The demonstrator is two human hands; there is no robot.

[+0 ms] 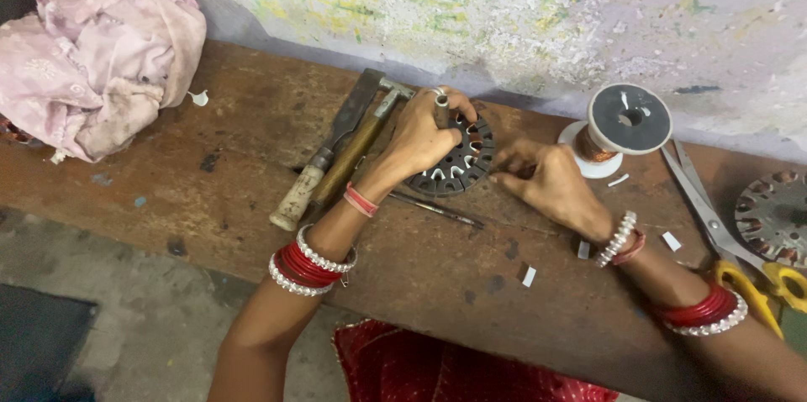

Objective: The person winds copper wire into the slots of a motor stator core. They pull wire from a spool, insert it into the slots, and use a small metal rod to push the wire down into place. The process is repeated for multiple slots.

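— Lying on the wooden workbench, near the wall, a round slotted motor stator core is seen, dark, with copper showing in some slots. How is it held?

— It is gripped from above by the left hand; the fingers are curled over its far rim, closed on it, and a ring is worn on one finger. Red and white bangles are worn on that forearm.

— And the other hand?

— The right hand is laid against the core's right edge, fingers bent and drawn together at the rim. Whether something thin is pinched between the fingertips cannot be told. A beaded bracelet and red bangles are worn on that wrist too.

— What is found around the core?

— A hammer with a wooden handle is laid just to the left, beside a flat metal tool. A thin metal rod is seen under the left wrist. A spool of copper wire is stood just beyond the right hand, and scissors with yellow handles are laid to its right. A second stator core is placed at the far right edge. Small white paper slips are scattered on the bench, and a pink cloth bundle is set at the far left
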